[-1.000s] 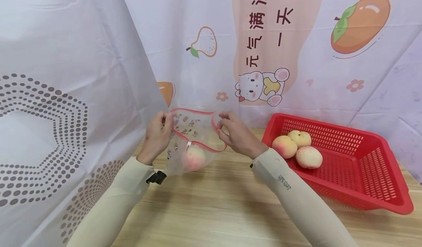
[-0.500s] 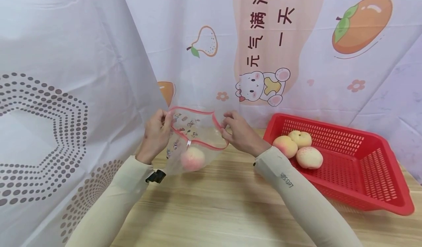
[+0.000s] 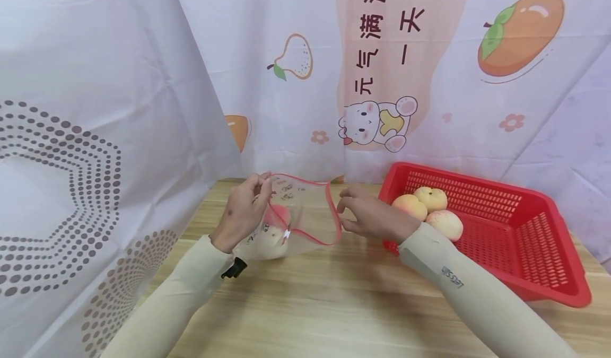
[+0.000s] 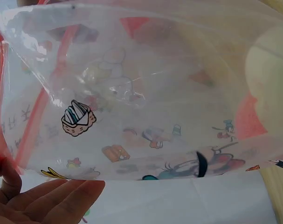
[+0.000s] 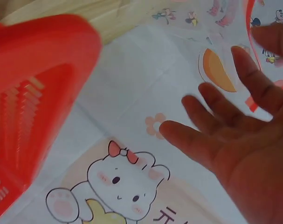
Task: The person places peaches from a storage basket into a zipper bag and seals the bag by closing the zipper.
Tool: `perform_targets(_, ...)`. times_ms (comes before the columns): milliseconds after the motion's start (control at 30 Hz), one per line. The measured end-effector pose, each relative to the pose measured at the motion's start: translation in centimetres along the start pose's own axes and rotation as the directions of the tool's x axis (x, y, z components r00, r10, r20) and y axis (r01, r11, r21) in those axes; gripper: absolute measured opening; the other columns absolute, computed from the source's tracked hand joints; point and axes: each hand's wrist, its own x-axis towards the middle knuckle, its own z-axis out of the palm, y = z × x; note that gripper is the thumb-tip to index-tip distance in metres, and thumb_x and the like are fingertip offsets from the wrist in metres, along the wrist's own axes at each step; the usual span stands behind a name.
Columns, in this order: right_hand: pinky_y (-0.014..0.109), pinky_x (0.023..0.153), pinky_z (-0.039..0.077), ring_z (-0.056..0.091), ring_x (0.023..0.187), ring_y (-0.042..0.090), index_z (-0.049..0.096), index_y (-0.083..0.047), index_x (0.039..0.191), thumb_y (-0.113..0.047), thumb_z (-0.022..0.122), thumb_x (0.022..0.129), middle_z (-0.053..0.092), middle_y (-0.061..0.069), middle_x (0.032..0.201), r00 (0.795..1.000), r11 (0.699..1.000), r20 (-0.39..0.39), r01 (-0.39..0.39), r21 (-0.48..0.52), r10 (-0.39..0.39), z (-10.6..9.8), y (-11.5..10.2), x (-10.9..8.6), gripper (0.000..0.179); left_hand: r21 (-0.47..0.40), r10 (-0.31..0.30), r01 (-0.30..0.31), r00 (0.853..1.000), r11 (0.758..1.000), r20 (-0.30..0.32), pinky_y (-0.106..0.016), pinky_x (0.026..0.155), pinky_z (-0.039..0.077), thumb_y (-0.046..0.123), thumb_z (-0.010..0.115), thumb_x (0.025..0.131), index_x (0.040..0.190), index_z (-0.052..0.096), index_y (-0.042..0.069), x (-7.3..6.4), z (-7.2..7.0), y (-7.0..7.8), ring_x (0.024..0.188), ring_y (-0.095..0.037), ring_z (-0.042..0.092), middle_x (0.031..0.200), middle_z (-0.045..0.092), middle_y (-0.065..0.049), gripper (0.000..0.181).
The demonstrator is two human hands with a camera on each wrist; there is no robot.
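A clear plastic zip bag (image 3: 310,212) with a red-pink edge and small cartoon prints stands with its mouth spread on the wooden table. My left hand (image 3: 244,209) pinches the left end of its rim. Inside lies a peach (image 3: 271,243), pale with a pink patch, partly behind the printed film; in the left wrist view the peach (image 4: 269,79) shows at the right. My right hand (image 3: 374,215) is just right of the bag's mouth, apart from it. In the right wrist view, the fingers of the right hand (image 5: 253,144) are spread and hold nothing.
A red plastic basket (image 3: 520,241) stands on the table (image 3: 305,305) at the right, with three peaches (image 3: 430,199) at its left end. My right forearm passes over its near left edge. A printed curtain (image 3: 296,119) hangs behind the table and along the left.
My right hand has let go of the bag's rim and moved right, towards the basket. My left hand has shifted right and lower with the bag, and the peach inside has turned.
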Motion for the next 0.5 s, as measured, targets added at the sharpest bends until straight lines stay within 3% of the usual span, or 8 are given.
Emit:
perform_targets(100, 0.044, 0.096, 0.052, 0.048, 0.13, 0.035, 0.059, -0.006, 0.133, -0.023, 0.078, 0.088, 0.046, 0.017, 0.145, 0.999, 1.0, 0.042, 0.015, 0.025, -0.016, -0.2, 0.5, -1.1, 0.052, 0.002, 0.005, -0.005, 1.0, 1.0, 0.001, -0.045, 0.088, 0.054, 0.016, 0.049, 0.106, 0.081, 0.055, 0.005, -0.1, 0.1, 0.0, 0.123, -0.03, 0.06, 0.121, 0.068, -0.02, 0.028)
perform_targets(200, 0.045, 0.098, 0.051, 0.042, 0.135, 0.035, 0.048, -0.009, 0.145, -0.029, 0.075, 0.09, 0.039, 0.016, 0.152, 0.997, 0.999, 0.079, 0.011, 0.052, -0.015, -0.6, 1.0, -2.1, 0.064, 0.007, 0.01, -0.01, 1.0, 1.0, 0.024, -0.04, 0.076, 0.054, 0.018, 0.05, 0.106, 0.081, 0.056, 0.005, -0.3, 0.0, 0.1, 0.122, -0.029, 0.06, 0.131, 0.061, -0.021, 0.029)
perform_targets(333, 0.047, 0.099, 0.05, 0.038, 0.139, 0.035, 0.037, -0.015, 0.154, -0.037, 0.073, 0.091, 0.033, 0.013, 0.156, 0.995, 0.998, 0.1, -0.011, 0.07, 0.004, -1.0, 1.9, -3.2, 0.075, 0.012, 0.031, -0.032, 0.998, 0.999, 0.064, -0.036, 0.069, 0.051, 0.021, 0.049, 0.106, 0.08, 0.055, 0.006, -0.6, 0.1, 0.3, 0.124, -0.028, 0.059, 0.133, 0.06, -0.021, 0.031)
perform_targets(500, 0.047, 0.098, 0.051, 0.037, 0.14, 0.034, 0.033, -0.02, 0.156, -0.044, 0.074, 0.089, 0.03, 0.012, 0.159, 0.994, 0.998, 0.105, -0.029, 0.058, 0.023, -1.3, 2.6, -4.1, 0.083, 0.009, 0.049, -0.05, 0.994, 0.999, 0.094, -0.042, 0.08, 0.056, 0.021, 0.049, 0.105, 0.081, 0.059, 0.006, -0.9, 0.2, 0.5, 0.116, -0.027, 0.064, 0.13, 0.062, -0.02, 0.03)
